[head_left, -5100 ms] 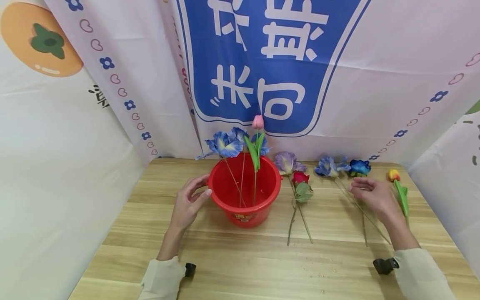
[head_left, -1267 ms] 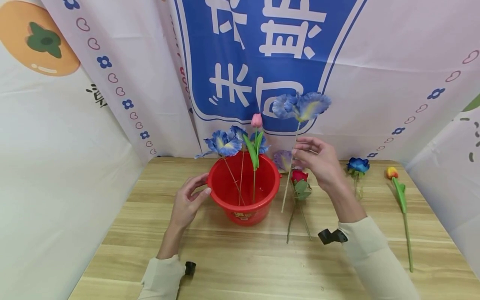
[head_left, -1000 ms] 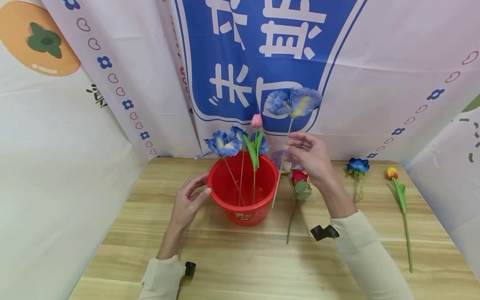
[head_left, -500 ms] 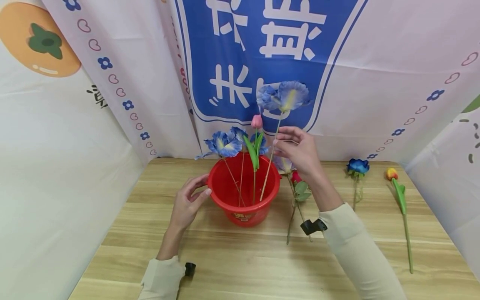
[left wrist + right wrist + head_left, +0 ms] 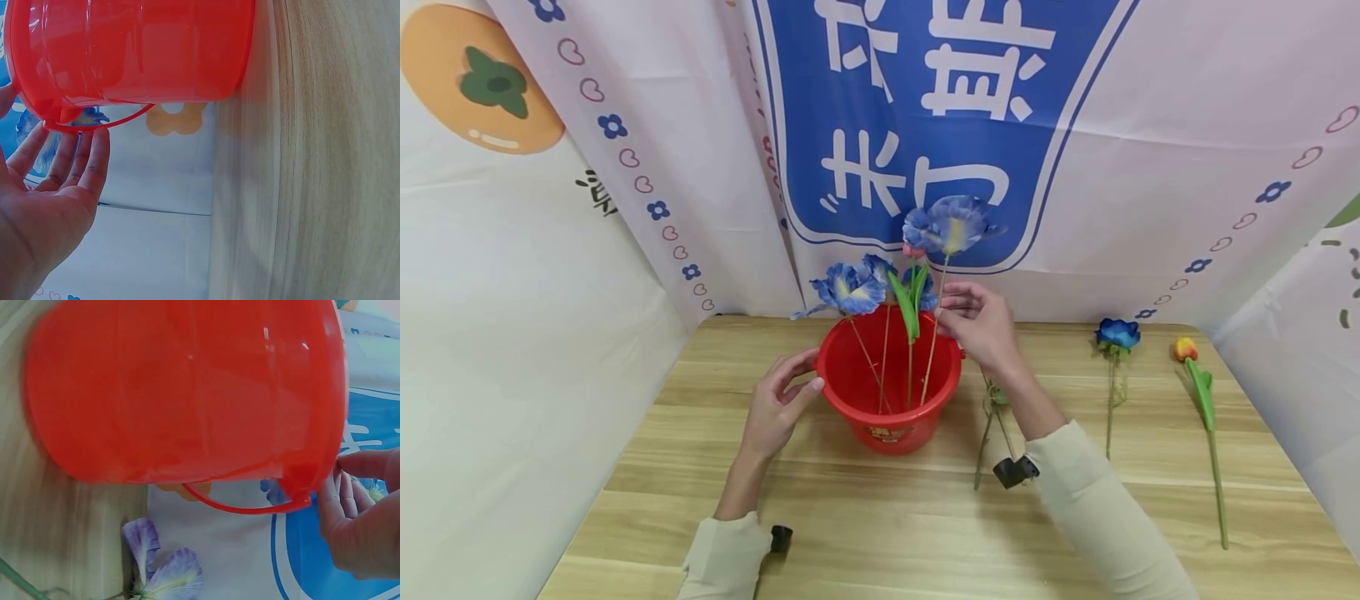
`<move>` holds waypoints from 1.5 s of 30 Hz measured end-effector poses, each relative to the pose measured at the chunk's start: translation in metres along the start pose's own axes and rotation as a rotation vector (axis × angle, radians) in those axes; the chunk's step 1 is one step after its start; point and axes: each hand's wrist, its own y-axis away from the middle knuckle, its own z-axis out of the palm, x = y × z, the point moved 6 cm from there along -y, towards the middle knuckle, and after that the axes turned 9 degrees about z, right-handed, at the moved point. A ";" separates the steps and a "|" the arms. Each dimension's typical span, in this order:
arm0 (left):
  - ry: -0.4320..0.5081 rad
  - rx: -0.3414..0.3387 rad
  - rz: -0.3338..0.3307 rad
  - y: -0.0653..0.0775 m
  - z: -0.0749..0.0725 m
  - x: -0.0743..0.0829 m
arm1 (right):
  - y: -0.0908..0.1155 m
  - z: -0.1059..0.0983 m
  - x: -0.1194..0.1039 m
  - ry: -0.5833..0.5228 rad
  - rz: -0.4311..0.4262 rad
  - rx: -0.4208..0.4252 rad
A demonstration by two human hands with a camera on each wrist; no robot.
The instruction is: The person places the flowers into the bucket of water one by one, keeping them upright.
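Note:
My left hand (image 5: 778, 404) holds the left rim of a red bucket (image 5: 891, 435), thumb at the front and fingers by the handle joint. In the left wrist view, those fingertips touch the thin red handle (image 5: 128, 119). My right hand (image 5: 983, 327) pinches the stem of a blue artificial iris (image 5: 953, 227) over the bucket's right rim. The stem's lower end reaches down inside the bucket. Other blue irises (image 5: 848, 288) and a pink tulip (image 5: 910, 310) lean in the bucket; the held bloom covers most of the tulip's head.
Right of the bucket lie crossed flower stems (image 5: 984, 446), their blooms mostly hidden by my right hand. A purple iris (image 5: 172, 575) shows there in the right wrist view. Farther right lie a blue rose (image 5: 1118, 335) and an orange-yellow tulip (image 5: 1186, 350). A printed cloth (image 5: 1150, 208) hangs behind.
My right hand has picked the blue iris up from the table, carried it left over the bucket and lowered it, stem end inside. My left hand stays at the rim.

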 end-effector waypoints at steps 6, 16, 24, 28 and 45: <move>0.000 0.000 -0.008 0.000 0.000 0.000 | 0.003 0.003 0.000 0.111 -0.008 0.039; -0.001 -0.008 -0.010 -0.001 0.001 0.001 | 0.006 0.005 -0.003 0.204 0.000 0.020; -0.003 -0.008 -0.015 -0.003 0.002 0.002 | 0.012 -0.009 -0.007 0.191 0.026 0.002; -0.009 -0.011 -0.021 -0.003 0.001 0.002 | 0.012 -0.013 -0.007 0.183 0.043 -0.009; -0.008 -0.009 -0.021 0.000 0.000 0.000 | 0.022 -0.028 -0.004 0.094 0.048 -0.030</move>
